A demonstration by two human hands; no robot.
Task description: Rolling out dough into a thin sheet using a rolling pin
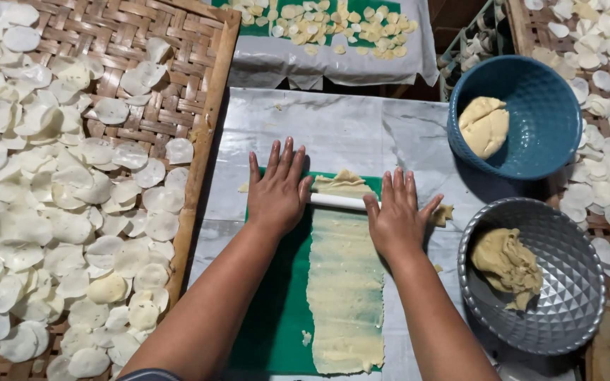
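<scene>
White rolling pin [338, 202] lies crosswise on a long strip of pale dough [346, 282], near the strip's far end; only the mid part of the pin shows, both ends are under the palms. Dough strip is rolled thin & flat, runs lengthwise toward the person on a green mat [277, 317], w/ a thicker, crumpled bit of dough just beyond the pin. Left hand [278, 190] presses flat on the pin's left end, fingers spread & straight, not curled round it. Right hand [397, 215] does the same on the right end, fingers stretched out forward, thumb out to the side; a small scrap of dough [445, 213] sticks out just beside that thumb. Mat sits on a table w/ a shiny plastic cover [340, 127]. To the right, near the right hand, a blue bowl [545, 141] holds a smooth pale dough lump; closer in, a grey faceted metal bowl [566, 310] holds a rougher, darker dough lump. Left of the table, a woven bamboo tray [199, 141] is covered w/ thin white round dough discs [72, 212], many overlapping. More discs on a tray at far right & on a sheet at the top.
</scene>
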